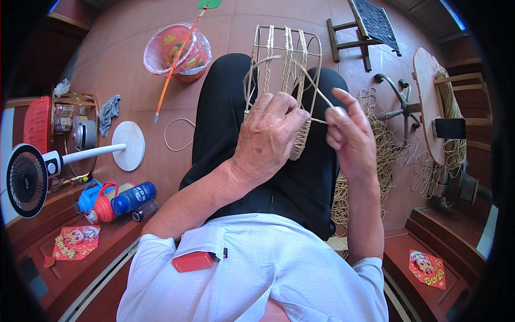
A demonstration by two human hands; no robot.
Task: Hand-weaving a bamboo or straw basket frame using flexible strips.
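Observation:
A wire-frame basket point(300, 140) stands tilted between my knees, its near end wrapped in tan cord and several braided cord strips running along its open far part. My left hand point(266, 134) is closed over the woven end, fingers curled at the frame; its fingertips are partly hidden. To its right, my right hand point(351, 129) pinches a tan cord point(320, 92) between thumb and finger. This cord runs up left into the frame, where it forms a loop. Another short stretch of cord spans the gap between both hands.
Heaps of loose cord point(378, 161) lie on the floor at the right, near a wheeled chair base point(402, 110). A folding stool point(367, 32) stands far right. A pink bucket point(185, 53) with a flyswatter point(177, 64) across it sits far left. A fan point(28, 181) and bottles point(134, 197) are left.

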